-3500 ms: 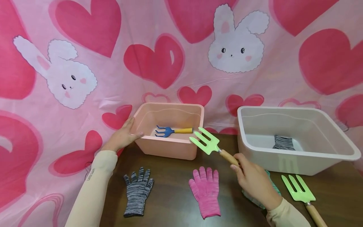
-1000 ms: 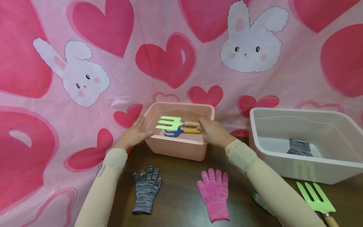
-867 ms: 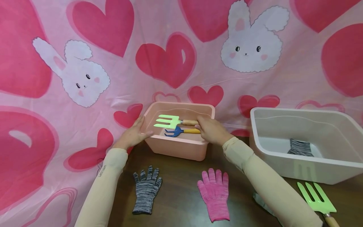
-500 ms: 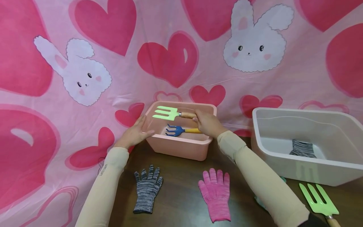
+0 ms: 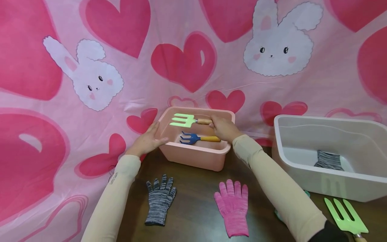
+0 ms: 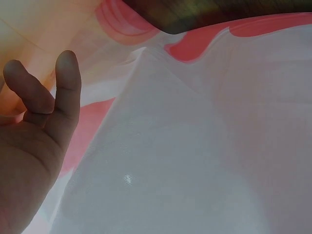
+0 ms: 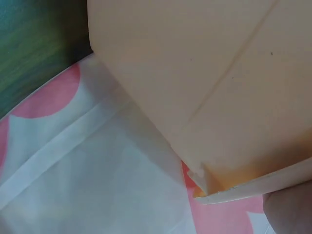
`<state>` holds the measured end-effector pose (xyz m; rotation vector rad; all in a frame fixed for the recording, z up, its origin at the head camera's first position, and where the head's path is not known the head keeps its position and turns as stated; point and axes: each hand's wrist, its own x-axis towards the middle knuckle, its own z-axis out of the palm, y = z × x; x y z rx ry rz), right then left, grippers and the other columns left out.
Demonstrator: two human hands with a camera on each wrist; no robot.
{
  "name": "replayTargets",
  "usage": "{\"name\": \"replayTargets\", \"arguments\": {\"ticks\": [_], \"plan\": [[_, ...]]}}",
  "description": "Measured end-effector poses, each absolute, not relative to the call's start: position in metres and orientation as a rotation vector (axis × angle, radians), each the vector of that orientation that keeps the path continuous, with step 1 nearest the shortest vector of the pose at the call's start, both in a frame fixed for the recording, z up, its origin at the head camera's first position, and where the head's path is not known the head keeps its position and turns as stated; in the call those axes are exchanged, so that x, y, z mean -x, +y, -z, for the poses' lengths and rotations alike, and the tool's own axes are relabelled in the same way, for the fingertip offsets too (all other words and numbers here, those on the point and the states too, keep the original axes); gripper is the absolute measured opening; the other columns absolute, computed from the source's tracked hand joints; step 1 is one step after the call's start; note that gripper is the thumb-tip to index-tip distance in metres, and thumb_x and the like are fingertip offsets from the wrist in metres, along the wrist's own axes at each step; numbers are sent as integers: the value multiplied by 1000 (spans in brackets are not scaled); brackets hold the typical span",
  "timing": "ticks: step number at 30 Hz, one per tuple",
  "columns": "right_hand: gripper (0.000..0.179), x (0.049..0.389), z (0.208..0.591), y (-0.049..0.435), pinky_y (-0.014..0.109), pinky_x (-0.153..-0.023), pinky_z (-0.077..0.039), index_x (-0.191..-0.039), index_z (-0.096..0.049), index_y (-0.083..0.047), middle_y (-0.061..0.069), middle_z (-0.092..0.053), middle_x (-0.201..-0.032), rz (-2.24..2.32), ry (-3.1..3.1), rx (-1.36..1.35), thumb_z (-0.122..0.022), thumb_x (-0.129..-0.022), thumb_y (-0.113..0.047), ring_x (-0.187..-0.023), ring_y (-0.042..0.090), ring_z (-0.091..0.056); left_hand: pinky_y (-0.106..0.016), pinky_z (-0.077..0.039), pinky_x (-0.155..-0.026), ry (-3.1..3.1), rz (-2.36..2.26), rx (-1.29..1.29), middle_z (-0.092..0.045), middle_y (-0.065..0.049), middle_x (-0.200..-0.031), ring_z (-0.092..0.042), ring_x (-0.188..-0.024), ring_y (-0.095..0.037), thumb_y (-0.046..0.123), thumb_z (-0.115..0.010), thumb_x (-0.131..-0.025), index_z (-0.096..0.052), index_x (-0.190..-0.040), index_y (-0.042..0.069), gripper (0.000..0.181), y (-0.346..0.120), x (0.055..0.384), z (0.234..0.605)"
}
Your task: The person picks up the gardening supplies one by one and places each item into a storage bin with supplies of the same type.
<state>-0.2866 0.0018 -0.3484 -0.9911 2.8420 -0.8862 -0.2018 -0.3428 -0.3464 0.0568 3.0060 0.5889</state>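
My right hand (image 5: 224, 129) grips the wooden handle of a light-green hand fork (image 5: 185, 120), three tines pointing left, inside the pink bin (image 5: 193, 156). Whether the fork touches the bin floor cannot be told. In front of it lies a blue hand rake (image 5: 190, 138) with a yellow handle, on the bin's floor. At the bin's left end rests my left hand (image 5: 147, 141), fingers fairly straight along the outside and thumb over the front rim. Two of its fingers (image 6: 68, 83) show beside the bin in the left wrist view. The right wrist view catches mostly the bin's outer wall (image 7: 195, 63).
On the brown table (image 5: 193, 201) lie a grey striped glove (image 5: 159, 201) and a pink glove (image 5: 234, 208). To the right stands a larger pale bin (image 5: 332, 181) with a grey striped glove (image 5: 329, 160) inside. Another green fork (image 5: 346, 215) lies before it; my right sleeve partly covers a greenish item (image 5: 279, 215).
From over the table, my right hand has carried the green fork left into the pink bin, then farther back, behind the blue rake. My left hand stays at the bin's left end.
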Motion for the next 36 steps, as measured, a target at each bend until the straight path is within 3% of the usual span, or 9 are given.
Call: {"name": "replayTargets", "arguments": {"ticks": [4, 8, 13, 26, 29, 32, 36], "plan": [[36, 289, 346, 2, 50, -103, -46, -133, -46, -11, 10, -59, -113, 837, 2831, 976, -57, -102, -27, -117, 30, -58, -66, -29, -111, 3014, -583, -62, -6, -8, -169, -26, -146, -44, 77, -56, -84, -3, -164, 18, 113, -341, 204, 347], [24, 287, 344, 3, 48, -92, -52, -120, -47, -10, 10, -58, -94, 740, 2898, 990, -57, -102, -23, -100, 30, -64, -65, -29, -111, 3015, -579, -74, -6, -8, -169, -25, -147, -43, 75, -57, -86, -2, -164, 17, 112, -340, 205, 347], [23, 286, 346, 3, 47, -86, -54, -118, -47, -13, 7, -57, -90, 725, 2916, 967, -59, -101, -23, -92, 29, -65, -65, -29, -112, 3015, -598, -72, -6, -7, -169, -24, -147, -43, 75, -58, -85, -3, -164, 18, 112, -340, 205, 345], [30, 289, 349, -2, 50, -92, -53, -120, -46, -15, 5, -60, -93, 630, 2921, 970, -63, -98, -26, -98, 30, -66, -66, -30, -111, 3020, -588, -50, -5, -7, -169, -26, -146, -43, 74, -59, -85, -3, -164, 18, 112, -342, 205, 346], [34, 289, 349, -3, 51, -95, -51, -124, -46, -16, 6, -61, -99, 625, 2910, 950, -63, -98, -30, -103, 30, -63, -66, -29, -111, 3016, -591, -48, -5, -8, -169, -26, -146, -44, 69, -61, -87, -2, -164, 18, 110, -342, 205, 346], [52, 289, 350, -4, 54, -100, -48, -143, -42, -18, 11, -64, -121, 599, 2897, 946, -62, -99, -36, -116, 33, -61, -67, -29, -110, 3007, -595, -38, -5, -8, -169, -26, -146, -45, 66, -63, -87, -1, -164, 18, 109, -342, 204, 346], [84, 290, 350, -4, 61, -107, -40, -162, -22, -26, 15, -42, -155, 543, 2879, 932, -67, -94, -46, -137, 38, -45, -68, -30, -109, 2995, -605, -19, -4, -7, -169, -25, -146, -46, 69, -63, -86, -1, -164, 21, 111, -341, 204, 347]]}}
